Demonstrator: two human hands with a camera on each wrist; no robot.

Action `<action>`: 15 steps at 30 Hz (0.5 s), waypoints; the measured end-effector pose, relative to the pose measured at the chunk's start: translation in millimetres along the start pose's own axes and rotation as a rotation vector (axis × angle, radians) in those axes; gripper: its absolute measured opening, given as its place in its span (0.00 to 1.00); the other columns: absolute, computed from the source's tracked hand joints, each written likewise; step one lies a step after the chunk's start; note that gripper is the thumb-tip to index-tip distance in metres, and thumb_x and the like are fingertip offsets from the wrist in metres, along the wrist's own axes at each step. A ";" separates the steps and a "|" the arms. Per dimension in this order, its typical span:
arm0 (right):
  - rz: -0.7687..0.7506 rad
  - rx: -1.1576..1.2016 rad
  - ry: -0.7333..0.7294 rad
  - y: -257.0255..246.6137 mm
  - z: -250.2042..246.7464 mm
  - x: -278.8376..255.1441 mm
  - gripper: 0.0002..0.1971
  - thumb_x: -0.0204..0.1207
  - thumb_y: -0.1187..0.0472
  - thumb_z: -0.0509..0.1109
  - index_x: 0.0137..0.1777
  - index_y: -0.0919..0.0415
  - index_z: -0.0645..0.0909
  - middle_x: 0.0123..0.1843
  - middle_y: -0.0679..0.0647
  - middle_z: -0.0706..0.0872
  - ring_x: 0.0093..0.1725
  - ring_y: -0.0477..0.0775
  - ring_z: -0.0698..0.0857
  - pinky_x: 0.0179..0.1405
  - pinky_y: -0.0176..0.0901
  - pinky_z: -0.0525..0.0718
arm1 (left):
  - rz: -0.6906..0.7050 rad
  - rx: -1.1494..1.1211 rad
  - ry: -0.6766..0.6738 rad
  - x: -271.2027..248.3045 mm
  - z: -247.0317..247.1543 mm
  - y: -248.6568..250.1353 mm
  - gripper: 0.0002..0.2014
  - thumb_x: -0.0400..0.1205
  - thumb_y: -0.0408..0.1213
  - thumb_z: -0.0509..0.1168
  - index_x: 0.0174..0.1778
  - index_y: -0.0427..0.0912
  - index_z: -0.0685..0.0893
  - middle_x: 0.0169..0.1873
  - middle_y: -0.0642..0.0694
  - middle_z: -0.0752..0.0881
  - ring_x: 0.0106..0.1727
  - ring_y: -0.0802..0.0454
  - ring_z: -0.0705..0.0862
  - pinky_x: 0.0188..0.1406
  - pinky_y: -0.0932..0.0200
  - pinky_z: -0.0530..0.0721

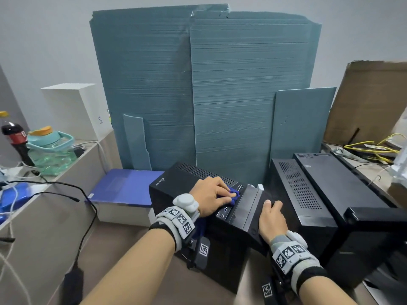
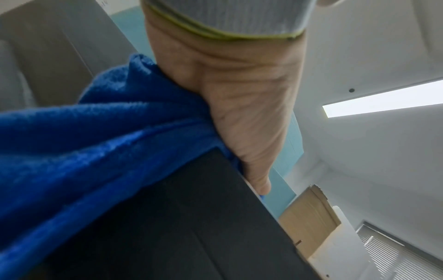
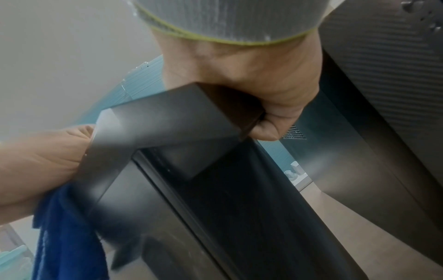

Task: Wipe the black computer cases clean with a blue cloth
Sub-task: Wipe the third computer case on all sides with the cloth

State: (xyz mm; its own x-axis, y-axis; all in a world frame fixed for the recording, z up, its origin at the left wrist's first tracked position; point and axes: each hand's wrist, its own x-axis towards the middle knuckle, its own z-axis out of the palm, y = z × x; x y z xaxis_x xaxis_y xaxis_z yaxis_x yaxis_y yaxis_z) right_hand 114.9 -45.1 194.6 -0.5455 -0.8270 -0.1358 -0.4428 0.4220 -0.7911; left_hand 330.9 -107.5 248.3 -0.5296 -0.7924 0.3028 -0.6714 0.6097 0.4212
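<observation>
A black computer case (image 1: 176, 183) stands in the middle of the head view, with a vented top and ports along its front edge. My left hand (image 1: 211, 194) lies on that top and grips a blue cloth (image 1: 233, 194) against it. The cloth (image 2: 84, 151) bunches under the palm in the left wrist view and hangs down the case side (image 3: 64, 236). My right hand (image 1: 272, 219) grips the case's front right corner (image 3: 203, 106), fingers curled over the edge. Two more black cases (image 1: 301, 194) (image 1: 343, 183) stand to the right.
Tall teal foam boards (image 1: 198, 84) lean on the wall behind the cases. A blue-topped box (image 1: 125, 186) sits left of the case. A ledge at left holds a green jug (image 1: 50, 150), a cola bottle (image 1: 15, 137) and black cables (image 1: 88, 205). Cardboard (image 1: 370, 102) and yellow cables (image 1: 374, 148) are at right.
</observation>
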 end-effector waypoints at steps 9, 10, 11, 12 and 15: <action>0.010 -0.011 -0.008 0.2 -0.1 -0.4 0.19 0.89 0.47 0.43 0.62 0.62 0.64 0.61 0.74 0.81 0.49 0.69 0.76 0.51 0.60 0.71 | -0.006 -0.223 -0.183 -19.2 -17.1 0.8 0.04 0.73 0.48 0.81 0.40 0.56 0.94 0.45 0.57 0.84 0.54 0.60 0.81 0.59 0.57 0.79; 0.007 -0.015 -0.009 -0.6 -0.4 -0.4 0.19 0.89 0.47 0.44 0.63 0.62 0.64 0.61 0.75 0.81 0.49 0.68 0.76 0.51 0.59 0.71 | -0.019 -0.216 -0.159 -15.7 -15.1 2.0 0.03 0.73 0.47 0.81 0.40 0.56 0.94 0.45 0.57 0.84 0.53 0.61 0.81 0.60 0.56 0.79; 0.005 -0.015 -0.009 -0.4 -0.8 -0.5 0.19 0.90 0.47 0.44 0.63 0.62 0.64 0.62 0.74 0.81 0.49 0.68 0.75 0.51 0.59 0.70 | -0.042 -0.203 -0.129 -10.4 -11.7 4.3 0.03 0.73 0.47 0.80 0.39 0.57 0.93 0.45 0.58 0.84 0.53 0.61 0.82 0.61 0.54 0.79; 0.003 -0.015 -0.011 -0.4 -0.8 -1.3 0.19 0.90 0.47 0.44 0.64 0.62 0.64 0.62 0.74 0.81 0.49 0.68 0.75 0.51 0.58 0.70 | -0.074 -0.188 -0.096 -4.7 -7.4 6.8 0.03 0.72 0.48 0.80 0.39 0.58 0.93 0.45 0.58 0.84 0.52 0.61 0.82 0.63 0.50 0.79; 0.005 -0.011 -0.013 -0.5 -1.4 -2.0 0.19 0.90 0.47 0.44 0.65 0.63 0.64 0.63 0.74 0.80 0.50 0.68 0.75 0.51 0.59 0.70 | -0.174 -0.123 -0.001 10.7 4.9 18.5 0.03 0.72 0.50 0.78 0.38 0.59 0.92 0.46 0.58 0.84 0.55 0.56 0.81 0.67 0.43 0.75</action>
State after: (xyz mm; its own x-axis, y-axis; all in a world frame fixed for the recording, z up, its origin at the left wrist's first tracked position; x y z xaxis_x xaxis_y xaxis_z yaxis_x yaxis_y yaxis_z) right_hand 115.2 -43.2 196.1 -0.5383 -0.8297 -0.1476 -0.4481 0.4301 -0.7837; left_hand 310.2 -104.6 255.1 -0.4114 -0.8856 0.2154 -0.6846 0.4563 0.5684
